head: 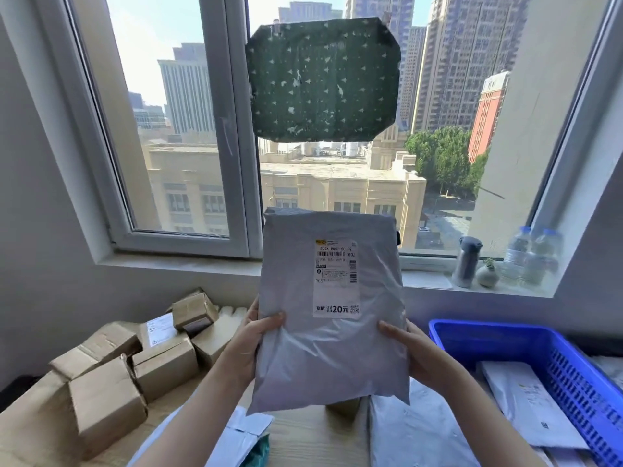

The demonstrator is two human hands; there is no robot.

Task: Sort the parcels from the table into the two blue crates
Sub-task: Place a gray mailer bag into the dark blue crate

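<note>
Both hands, left [256, 338] and right [413, 352], pinch a grey plastic mailer bag [332, 311] upright (label facing, presumably for reading) beside a blue plastic crate [499, 338].

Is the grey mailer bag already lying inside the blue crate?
No, the left hand and the right hand hold the grey mailer bag upright above the table, left of the blue crate.

Up at the window [232, 129], a dark green sheet [323, 79] dotted with pale marks is stuck across the glass. Beyond it sit a beige building [337, 187], green trees [441, 156] and a red tower [488, 112] in bright sun. Down on the right end of the sill [202, 264] stand a grey flask [467, 261], a small round vase [487, 276] with a sprig, and two clear water bottles [517, 254] side by side.
</note>
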